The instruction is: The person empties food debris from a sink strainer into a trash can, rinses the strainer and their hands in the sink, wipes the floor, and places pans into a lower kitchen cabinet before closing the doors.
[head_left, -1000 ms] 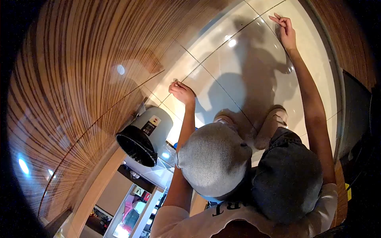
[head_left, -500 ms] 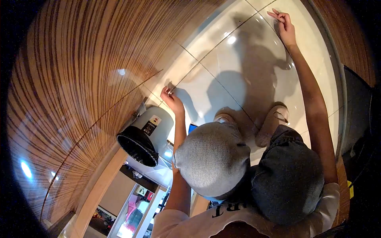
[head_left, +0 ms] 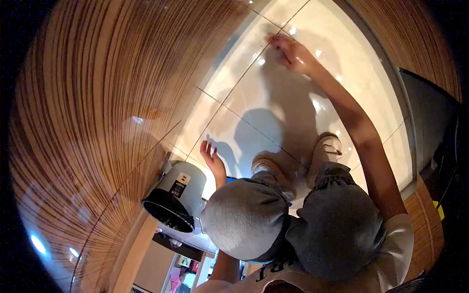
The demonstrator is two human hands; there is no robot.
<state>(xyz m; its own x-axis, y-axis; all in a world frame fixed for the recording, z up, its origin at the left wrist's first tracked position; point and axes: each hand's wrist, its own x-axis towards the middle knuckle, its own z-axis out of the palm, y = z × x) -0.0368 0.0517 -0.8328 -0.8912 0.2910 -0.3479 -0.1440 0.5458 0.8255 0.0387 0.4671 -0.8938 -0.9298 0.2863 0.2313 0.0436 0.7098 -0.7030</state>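
My right hand reaches far forward, low over the glossy tiled floor. Its fingers stretch toward a joint between tiles, with the thumb apart, and they are slightly blurred. I see nothing held in it. Beside the grey trash bin, my left hand is raised with its fingers spread and nothing in them. A black liner covers the bin's mouth, which tilts toward me. My knees in grey denim hide part of the left forearm.
A wood-grain panel runs along the left side. Another wooden surface borders the floor at upper right, above a dark panel. My shoes stand on the tiles. Shelves with several items show at lower left.
My right hand has swung left and slightly nearer, with its shadow following. The left hand sits lower in view, its fingers now more spread. The whole view has shifted slightly.
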